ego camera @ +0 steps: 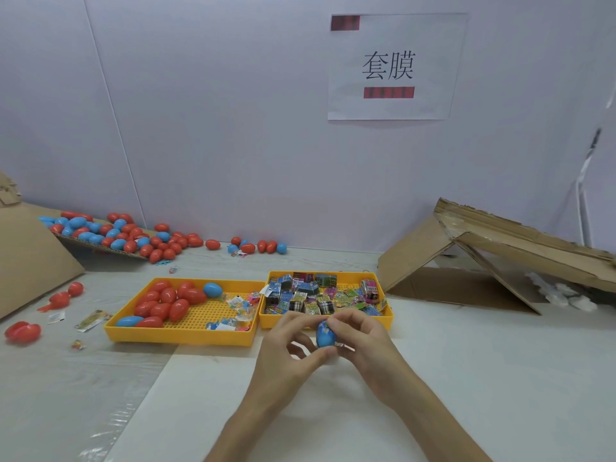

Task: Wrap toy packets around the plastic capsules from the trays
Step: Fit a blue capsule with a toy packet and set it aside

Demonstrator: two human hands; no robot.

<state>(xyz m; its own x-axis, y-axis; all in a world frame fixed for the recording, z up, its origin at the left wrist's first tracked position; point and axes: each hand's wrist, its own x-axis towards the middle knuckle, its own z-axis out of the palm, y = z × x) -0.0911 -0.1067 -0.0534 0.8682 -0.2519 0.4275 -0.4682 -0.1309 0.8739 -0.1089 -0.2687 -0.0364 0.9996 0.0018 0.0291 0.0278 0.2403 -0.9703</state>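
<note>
Two trays: yellow, side by side and touching on the table (466, 361) — both just beyond the hands.
Left tray (180, 340): a heap of red capsules (166, 303) on its left half with a couple of blue ones mixed in, plus small toy bits (238, 308) in clear bags toward its right end.
Right tray (270, 323): stuffed with toy packets (310, 296), a colourful printed jumble.
Held capsule (325, 335): blue, upright, up off the table just in front of the right tray. Looks like some print near its top, can't really tell.
Left hand (286, 348): fingers curled, thumb and fingertips pinching the held capsule from its left and underneath.
Right hand (363, 341): same deal from the other side — fingertips curled over the top.
Loose capsules (110, 233): a big red and blue spill over a cardboard sheet (33, 258) back left, some strays along the wall.
Folded cardboard (466, 258): propped like a tent, far right.
Paper sign (393, 66): taped on the wall.
</note>
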